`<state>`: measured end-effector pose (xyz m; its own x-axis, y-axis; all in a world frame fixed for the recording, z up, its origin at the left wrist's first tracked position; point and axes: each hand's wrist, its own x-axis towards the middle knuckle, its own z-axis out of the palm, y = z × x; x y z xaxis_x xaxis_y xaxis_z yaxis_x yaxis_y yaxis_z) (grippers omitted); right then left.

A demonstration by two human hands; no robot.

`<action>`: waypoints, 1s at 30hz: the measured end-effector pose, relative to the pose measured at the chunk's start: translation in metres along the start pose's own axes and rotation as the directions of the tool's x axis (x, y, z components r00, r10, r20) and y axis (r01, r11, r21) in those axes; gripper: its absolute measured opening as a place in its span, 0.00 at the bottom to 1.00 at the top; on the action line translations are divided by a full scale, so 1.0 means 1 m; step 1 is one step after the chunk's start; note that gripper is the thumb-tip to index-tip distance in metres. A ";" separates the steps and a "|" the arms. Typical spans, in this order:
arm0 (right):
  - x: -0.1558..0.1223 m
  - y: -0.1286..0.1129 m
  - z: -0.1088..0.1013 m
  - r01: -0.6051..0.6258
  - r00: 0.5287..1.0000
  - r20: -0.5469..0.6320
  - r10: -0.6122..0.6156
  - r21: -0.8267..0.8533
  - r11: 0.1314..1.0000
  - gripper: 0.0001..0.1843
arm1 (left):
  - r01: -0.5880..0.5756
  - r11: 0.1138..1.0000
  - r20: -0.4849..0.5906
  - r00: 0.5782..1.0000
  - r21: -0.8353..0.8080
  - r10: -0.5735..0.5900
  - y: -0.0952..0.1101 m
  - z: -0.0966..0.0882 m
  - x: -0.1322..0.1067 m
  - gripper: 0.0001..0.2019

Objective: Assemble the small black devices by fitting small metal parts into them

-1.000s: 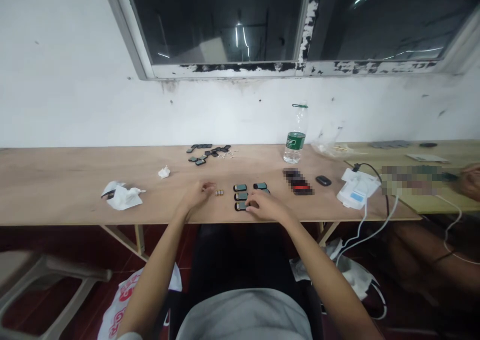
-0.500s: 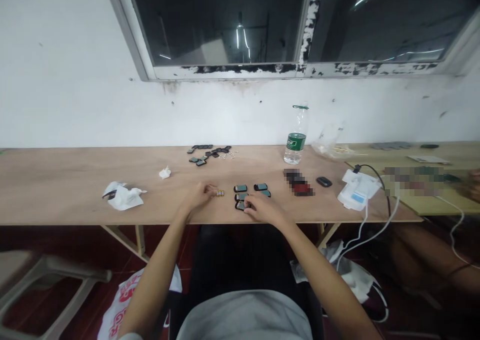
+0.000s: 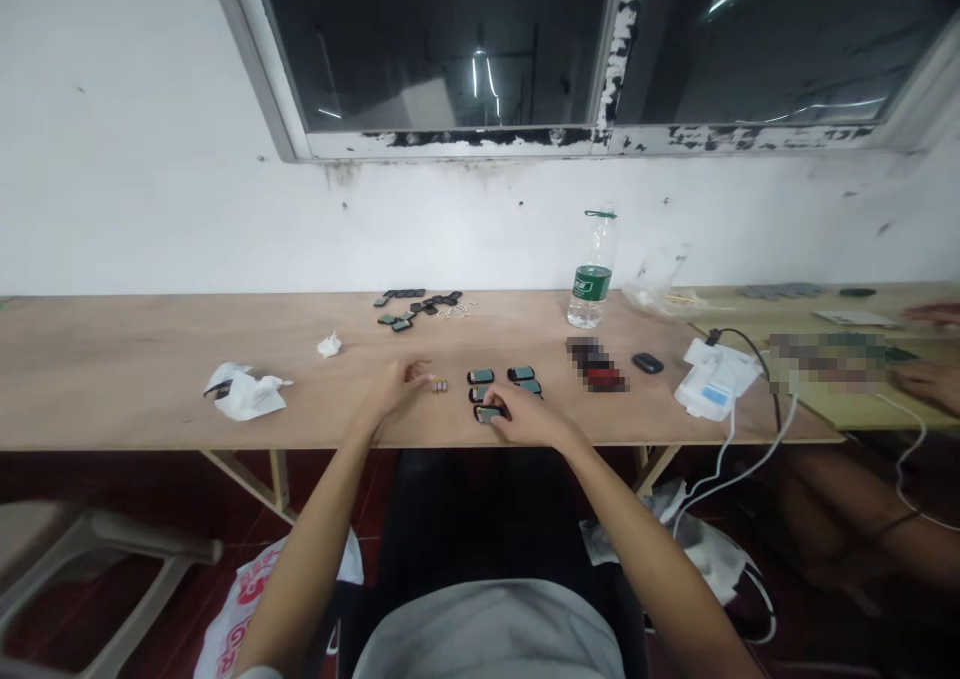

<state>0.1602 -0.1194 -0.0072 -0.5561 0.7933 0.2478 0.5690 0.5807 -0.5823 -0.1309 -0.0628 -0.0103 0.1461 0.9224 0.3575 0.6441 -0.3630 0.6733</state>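
The **left hand** point(image 3: 397, 389) is open, fingers loosely curled and holding nothing that shows, its fingertips just beside a small group of **gold-coloured parts** point(image 3: 439, 385) on the **plywood table** point(image 3: 135, 379). The **right hand** point(image 3: 529, 417) lies over the nearest of 5 **small dark modules with teal tops** point(image 3: 481, 376). Its **fingertips** point(image 3: 504, 411) touch that module, but I cannot tell whether they grip it. The modules sit in a loose cluster between and just ahead of the hands.

Farther back stand a **plastic water bottle** point(image 3: 591, 284) with a green label, its contents hard to make out, and a **transparent plastic bag** point(image 3: 660, 297). Beyond the hands lies a **heap of dark pieces** point(image 3: 416, 307), with **crumpled white tissue** point(image 3: 244, 395) to the left. To the right are a **blurred patch** point(image 3: 596, 364), a **black oval object** point(image 3: 646, 363), and a **white corded device** point(image 3: 716, 384). A **co-worker's hands** point(image 3: 930, 384) rest on a **second table** point(image 3: 847, 417). A **printed plastic bag** point(image 3: 255, 599) sits below, on the floor.
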 end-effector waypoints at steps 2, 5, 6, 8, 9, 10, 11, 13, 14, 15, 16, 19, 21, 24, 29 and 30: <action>0.002 0.001 0.000 0.005 0.999 -0.051 -0.004 0.024 1.000 0.12 | -0.091 0.996 -0.019 0.996 -0.011 0.091 0.008 -0.001 -0.001 0.23; 0.003 0.000 -0.005 0.003 0.995 -0.100 0.006 0.093 0.996 0.12 | -0.245 0.970 0.032 0.969 0.000 0.244 0.033 0.000 -0.010 0.17; 0.003 -0.001 -0.007 -0.004 0.993 -0.113 0.018 0.129 0.992 0.12 | -0.298 0.955 0.067 0.953 0.004 0.297 0.044 0.001 -0.014 0.15; 0.002 -0.004 -0.012 -0.006 0.990 -0.137 0.036 0.213 0.977 0.12 | -0.385 0.923 0.147 0.913 0.003 0.380 0.065 0.004 -0.022 0.13; 0.001 -0.006 -0.014 -0.003 0.989 -0.144 0.041 0.255 0.967 0.12 | -0.421 0.907 0.181 0.892 0.004 0.414 0.075 0.006 -0.026 0.12; 0.000 -0.007 -0.017 0.002 0.988 -0.149 0.044 0.293 0.956 0.12 | -0.458 0.889 0.201 0.872 0.013 0.446 0.082 0.008 -0.029 0.10; -0.001 -0.009 -0.019 0.010 0.988 -0.152 0.041 0.324 0.946 0.12 | -0.493 0.870 0.216 0.851 0.016 0.478 0.088 0.011 -0.031 0.08; -0.002 -0.012 -0.023 0.022 0.986 -0.162 0.039 0.361 0.932 0.12 | -0.551 0.834 0.220 0.816 0.019 0.534 0.095 0.015 -0.033 0.08; -0.003 -0.014 -0.025 0.023 0.985 -0.168 0.042 0.372 0.928 0.12 | -0.572 0.820 0.211 0.804 0.016 0.556 0.096 0.016 -0.034 0.08; -0.003 -0.014 -0.026 0.025 0.984 -0.172 0.045 0.382 0.924 0.12 | -0.586 0.810 0.200 0.795 0.014 0.572 0.096 0.018 -0.034 0.08; -0.004 -0.015 -0.027 0.028 0.983 -0.176 0.045 0.391 0.920 0.12 | -0.598 0.801 0.189 0.788 0.013 0.585 0.095 0.019 -0.034 0.08; -0.004 -0.013 -0.028 0.055 0.985 -0.173 0.022 0.428 0.902 0.13 | -0.628 0.778 0.186 0.767 0.015 0.615 0.093 0.020 -0.034 0.09; -0.003 -0.011 -0.028 0.071 0.986 -0.168 0.007 0.456 0.887 0.13 | -0.646 0.763 0.196 0.752 0.025 0.630 0.092 0.021 -0.034 0.09; -0.003 -0.008 -0.029 0.073 0.988 -0.155 0.003 0.483 0.873 0.13 | -0.676 0.735 0.174 0.731 0.053 0.659 0.092 0.024 -0.034 0.09; -0.004 -0.006 -0.034 0.060 0.991 -0.132 0.007 0.497 0.866 0.14 | -0.730 0.672 0.113 0.683 0.123 0.721 0.087 0.028 -0.034 0.09; -0.005 -0.006 -0.035 0.057 0.991 -0.132 0.011 0.503 0.863 0.14 | -0.731 0.671 0.107 0.682 0.124 0.723 0.086 0.028 -0.034 0.09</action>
<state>0.1805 -0.1200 0.0219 -0.4651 0.8169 0.3410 0.1547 0.4543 -0.8773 -0.0592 -0.1214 0.0171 0.6460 0.3808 0.6616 0.4184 -0.9015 0.1104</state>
